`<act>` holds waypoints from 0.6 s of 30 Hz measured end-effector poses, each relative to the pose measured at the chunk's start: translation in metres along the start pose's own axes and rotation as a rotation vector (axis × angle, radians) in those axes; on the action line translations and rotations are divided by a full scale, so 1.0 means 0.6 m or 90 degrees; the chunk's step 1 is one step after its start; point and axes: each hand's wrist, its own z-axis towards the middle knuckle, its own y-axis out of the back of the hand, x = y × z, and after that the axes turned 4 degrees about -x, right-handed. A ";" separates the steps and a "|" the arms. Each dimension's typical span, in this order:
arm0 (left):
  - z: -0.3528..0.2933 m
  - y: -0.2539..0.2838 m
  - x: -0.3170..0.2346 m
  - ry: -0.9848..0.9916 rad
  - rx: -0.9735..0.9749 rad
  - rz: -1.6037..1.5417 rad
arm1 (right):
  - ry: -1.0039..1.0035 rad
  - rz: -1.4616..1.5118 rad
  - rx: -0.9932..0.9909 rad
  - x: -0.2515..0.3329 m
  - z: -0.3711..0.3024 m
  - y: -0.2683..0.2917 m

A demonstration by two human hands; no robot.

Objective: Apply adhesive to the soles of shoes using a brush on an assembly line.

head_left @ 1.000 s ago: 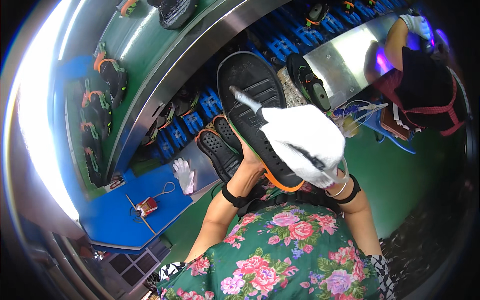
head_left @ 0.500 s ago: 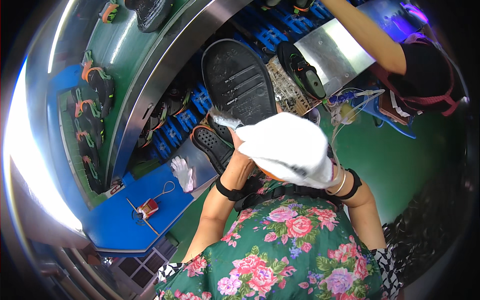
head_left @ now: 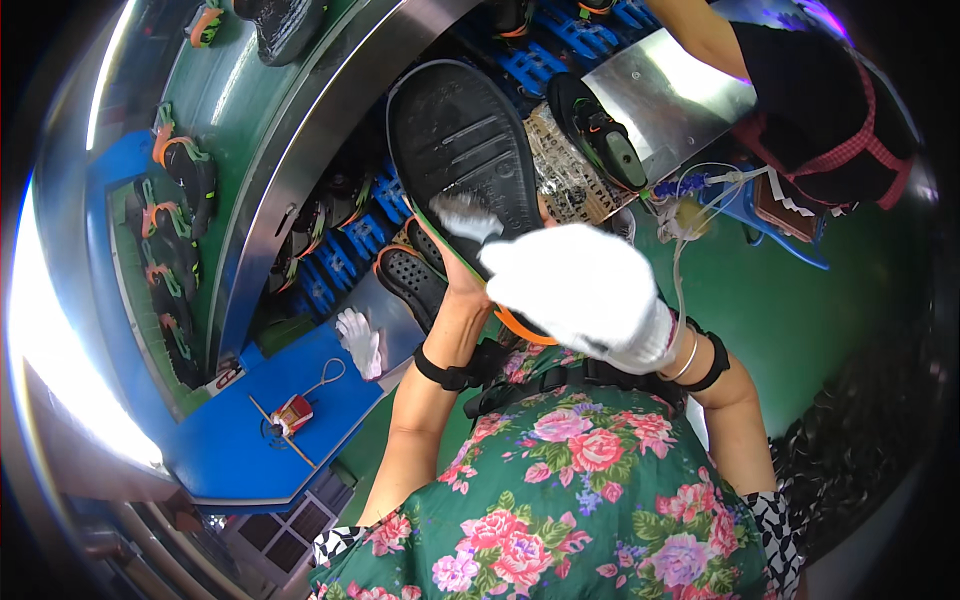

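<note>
My bare left hand (head_left: 463,272) is wrapped round the edge of a black shoe sole (head_left: 455,125) with an orange rim at the heel. The sole is tilted up in front of me, its ribbed inner face toward me. My right hand (head_left: 585,290), in a white glove, is closed on a brush (head_left: 470,215) whose pale, wet-looking bristles lie against the sole's left middle part. The glove covers the brush's handle and the heel area. Just beyond my left wrist rest dark soles, one with a holed surface (head_left: 408,278).
A black shoe (head_left: 598,130) lies on a printed wrapped block (head_left: 570,175) beside a metal plate (head_left: 665,90). A co-worker's arm (head_left: 700,40) reaches in at upper right. On the blue table (head_left: 235,455) sits a red container (head_left: 292,415); a white glove (head_left: 358,342) lies nearby. Clamped shoes (head_left: 190,175) line the green belt.
The sole has shifted slightly up and left. My right hand has moved a little, and the brush bristles now lie further onto the sole, instead of at its edge. The co-worker's arm has drawn upward.
</note>
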 end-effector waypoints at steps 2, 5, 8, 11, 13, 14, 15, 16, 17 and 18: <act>0.026 -0.015 0.008 0.013 0.083 0.097 | 0.134 -0.162 0.042 0.005 -0.002 0.014; 0.002 -0.076 -0.006 -0.110 -0.021 0.257 | 0.108 -0.082 0.062 0.007 0.021 0.037; 0.032 -0.076 -0.008 -0.068 0.009 0.253 | 0.084 -0.135 0.031 0.006 -0.003 0.031; 0.024 -0.043 -0.020 -0.070 0.015 0.244 | 0.128 -0.129 0.035 0.008 -0.007 0.008; 0.028 -0.040 -0.014 -0.153 0.084 0.183 | 0.115 -0.083 0.037 0.011 0.002 0.023; 0.027 -0.051 -0.013 -0.163 0.068 0.196 | 0.021 -0.017 -0.009 0.006 -0.004 0.026; 0.029 -0.055 -0.020 -0.160 0.069 0.196 | 0.052 -0.074 -0.023 0.002 -0.007 0.034; 0.031 -0.061 -0.031 -0.151 0.089 0.206 | 0.075 -0.107 -0.021 0.002 -0.012 0.029; 0.032 -0.068 -0.036 -0.141 0.110 0.215 | 0.097 -0.141 -0.019 0.003 -0.017 0.021; 0.025 -0.077 -0.032 -0.150 0.077 0.212 | 0.116 -0.152 -0.013 0.005 -0.021 0.011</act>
